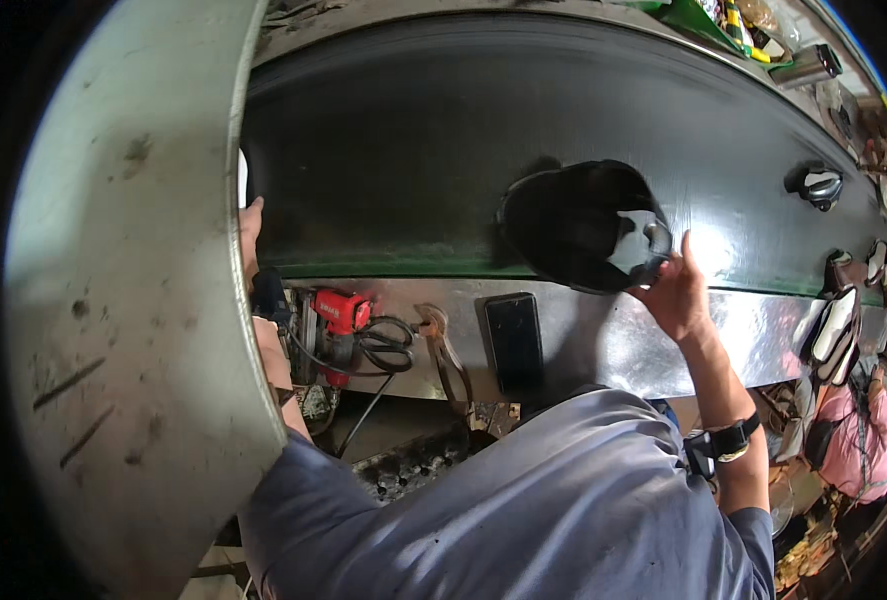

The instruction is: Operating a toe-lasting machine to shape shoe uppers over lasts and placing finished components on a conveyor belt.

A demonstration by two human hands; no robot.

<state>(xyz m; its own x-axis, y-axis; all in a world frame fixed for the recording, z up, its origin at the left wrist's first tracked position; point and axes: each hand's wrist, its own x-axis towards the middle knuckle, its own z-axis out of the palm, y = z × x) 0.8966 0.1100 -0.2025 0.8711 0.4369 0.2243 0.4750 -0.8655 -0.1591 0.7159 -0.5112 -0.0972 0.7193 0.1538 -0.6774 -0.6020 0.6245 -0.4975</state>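
My right hand [680, 295] grips the near right end of a black shoe [554, 225], thumb raised along its side and fingers curled under it. A pale grey patch shows at the gripped end of the shoe, which is over a wide black conveyor belt [394, 150]. At the left, a large pale panel hides most of my left hand [251, 235]; only its thumb side shows, next to a sliver of a white thing [244, 178] by the panel's edge. What the left fingers do is hidden.
A pale, scuffed panel [134, 290] blocks the left side. Along the metal ledge [604, 340] lie a red power tool [342, 311] with a black cord, pincers [444, 355] and a black phone [516, 342]. More shoes [822, 186] stand right. A person in pink [864, 440] sits lower right.
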